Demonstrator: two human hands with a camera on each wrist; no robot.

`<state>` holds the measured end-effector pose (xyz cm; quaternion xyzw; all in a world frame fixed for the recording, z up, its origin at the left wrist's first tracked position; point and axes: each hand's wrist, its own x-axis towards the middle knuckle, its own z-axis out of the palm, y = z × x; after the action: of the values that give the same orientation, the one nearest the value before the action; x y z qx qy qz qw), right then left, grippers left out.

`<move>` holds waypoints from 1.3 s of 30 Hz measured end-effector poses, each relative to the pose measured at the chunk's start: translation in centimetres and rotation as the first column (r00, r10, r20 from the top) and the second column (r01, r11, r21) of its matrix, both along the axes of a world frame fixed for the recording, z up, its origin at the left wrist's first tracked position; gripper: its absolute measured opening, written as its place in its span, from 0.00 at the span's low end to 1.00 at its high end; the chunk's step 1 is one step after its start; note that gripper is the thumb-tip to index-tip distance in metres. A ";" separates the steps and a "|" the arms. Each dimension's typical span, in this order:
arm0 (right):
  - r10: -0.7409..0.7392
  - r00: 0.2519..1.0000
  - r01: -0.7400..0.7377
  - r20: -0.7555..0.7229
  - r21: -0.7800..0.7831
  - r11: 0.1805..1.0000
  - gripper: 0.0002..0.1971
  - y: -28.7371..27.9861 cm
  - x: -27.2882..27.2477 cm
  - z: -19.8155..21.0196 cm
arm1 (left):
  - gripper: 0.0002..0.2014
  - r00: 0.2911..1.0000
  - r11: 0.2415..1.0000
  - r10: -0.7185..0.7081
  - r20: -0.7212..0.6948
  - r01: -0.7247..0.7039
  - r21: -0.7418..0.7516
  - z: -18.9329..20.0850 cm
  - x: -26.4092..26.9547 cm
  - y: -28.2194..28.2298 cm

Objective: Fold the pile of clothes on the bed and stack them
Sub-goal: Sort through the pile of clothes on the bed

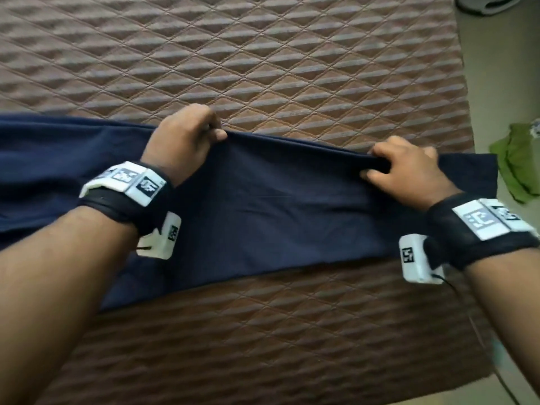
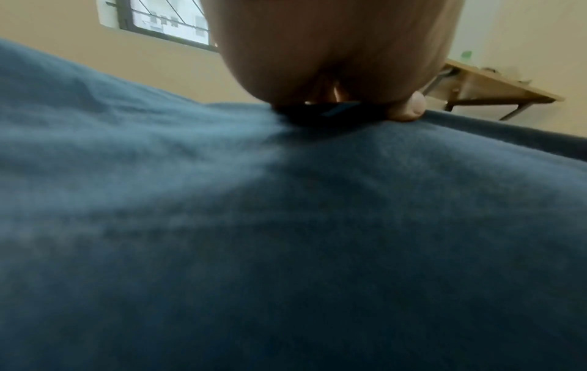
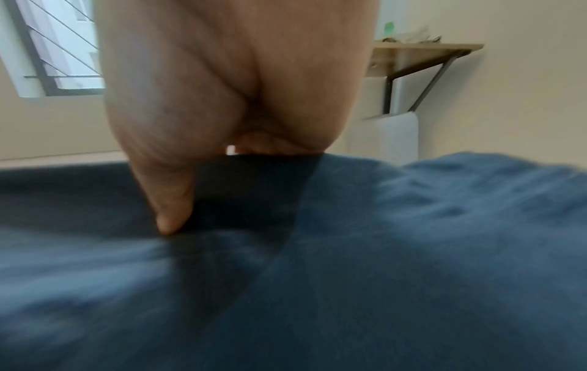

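Green cloth (image 1: pixel 518 162) on floor beside quilted bed (image 1: pixel 263 54).

- A long navy blue cloth garment (image 1: pixel 277 217) lies across the brown quilted bed (image 1: pixel 263 68), left to right.
- The left hand (image 1: pixel 182 141) and right hand (image 1: pixel 406 168) sit on its far edge, well apart.
- A crumpled green cloth (image 1: pixel 520 162) lies on the floor, right of the bed.

Navy garment (image 1: pixel 277 206) spread flat across quilted bed (image 1: pixel 263 68), far edge lifted.
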<state>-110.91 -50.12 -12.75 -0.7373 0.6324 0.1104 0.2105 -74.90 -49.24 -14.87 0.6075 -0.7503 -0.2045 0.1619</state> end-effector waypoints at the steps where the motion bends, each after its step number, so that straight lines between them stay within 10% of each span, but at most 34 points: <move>1: 0.019 0.999 -0.016 -0.049 0.057 0.998 0.11 -0.5 -1.2 0.7 | 0.11 0.999 0.999 0.031 -0.042 -0.031 0.011 0.1 0.1 -0.2; 5: -0.028 1.000 0.028 -0.004 0.254 0.967 0.15 -1.7 -5.8 3.7 | 0.10 0.998 1.000 -0.012 -0.064 0.010 -0.029 -0.3 0.3 0.2; 9: 0.176 0.950 -0.056 -0.258 0.414 0.908 0.15 -2.1 -8.6 3.5 | 0.12 0.991 0.999 -0.021 0.131 0.017 0.037 -1.4 -1.1 -0.5; 16: 0.050 0.874 -0.009 -0.482 0.087 0.996 0.32 -3.1 -12.0 4.0 | 0.15 0.939 0.942 0.326 0.110 -0.313 -0.119 -0.8 -4.2 3.1; 20: -0.001 0.996 -0.016 -0.091 -0.188 0.982 0.25 4.5 -6.4 1.9 | 0.15 0.984 0.995 0.078 -0.163 -0.088 -0.055 0.5 -13.0 8.4; 24: 0.009 0.989 0.027 0.148 -0.240 0.971 0.26 10.6 1.4 -2.3 | 0.24 0.986 0.988 0.103 -0.133 -0.086 0.127 -1.7 -19.9 12.3; 30: 0.061 0.997 -0.053 0.050 -0.150 0.987 0.31 11.9 2.7 -5.5 | 0.28 0.972 0.992 0.099 0.211 -0.114 0.061 -5.2 -21.2 13.6; 39: -0.100 0.995 0.099 -0.007 -0.078 0.992 0.50 10.2 -13.0 -6.0 | 0.34 0.933 0.983 0.089 0.349 -0.140 0.123 -5.7 -21.8 13.9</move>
<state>-123.88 -39.93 -18.78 -0.7119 0.6732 0.0789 0.1835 -96.69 -35.35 -20.61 0.6867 -0.7133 -0.1401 -0.0041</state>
